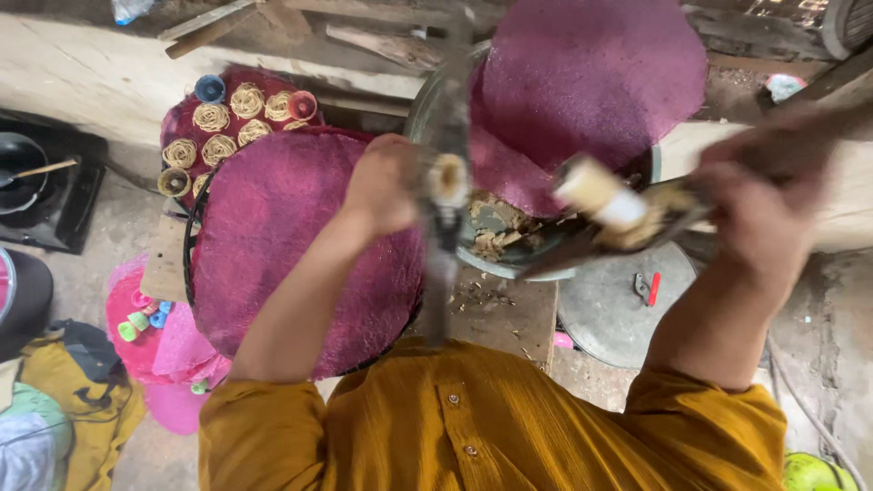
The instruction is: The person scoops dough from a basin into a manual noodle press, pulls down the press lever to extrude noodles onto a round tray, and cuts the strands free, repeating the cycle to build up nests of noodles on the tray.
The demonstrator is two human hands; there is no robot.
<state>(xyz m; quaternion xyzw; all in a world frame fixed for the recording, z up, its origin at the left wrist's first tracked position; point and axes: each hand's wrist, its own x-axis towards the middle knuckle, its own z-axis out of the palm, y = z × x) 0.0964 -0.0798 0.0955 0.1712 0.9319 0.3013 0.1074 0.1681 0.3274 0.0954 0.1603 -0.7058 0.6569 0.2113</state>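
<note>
head view looks straight down over a mustard-yellow shirt [491, 427] with small buttons, nearest the camera. from it both forearms reach forward. the left hand [386, 186] has its fingers closed around a blurred upright metal tool [446, 200] that carries a pale round end at the top. the right hand [759, 200] is blurred; its fingers are wrapped around a dark handle [664, 214] whose far end bears a cream-coloured cylinder [600, 193], tilted toward the left hand. tool and cylinder hang just above a wide metal basin [509, 259] that holds a lump of brownish dough-like mass [496, 227].

under the left forearm lies a round purple woven mat [282, 236] on a dark ring frame. below the basin a wooden board [500, 309] shows crumbs, and to its right sits a round grey metal lid [618, 309] with a small red-handled tool [647, 288] on it. at the lower left lie pink mats [173, 355] with little coloured cups, beside a yellow cloth bag [82, 400].

farther off, a second purple mat [591, 77] covers the back half of the basin. to the left, another mat carries small coils of pale noodle strands [232, 118] and a blue cup [210, 88]. at the far left edge a black pan [23, 177] with a spoon stands on a dark stove.
</note>
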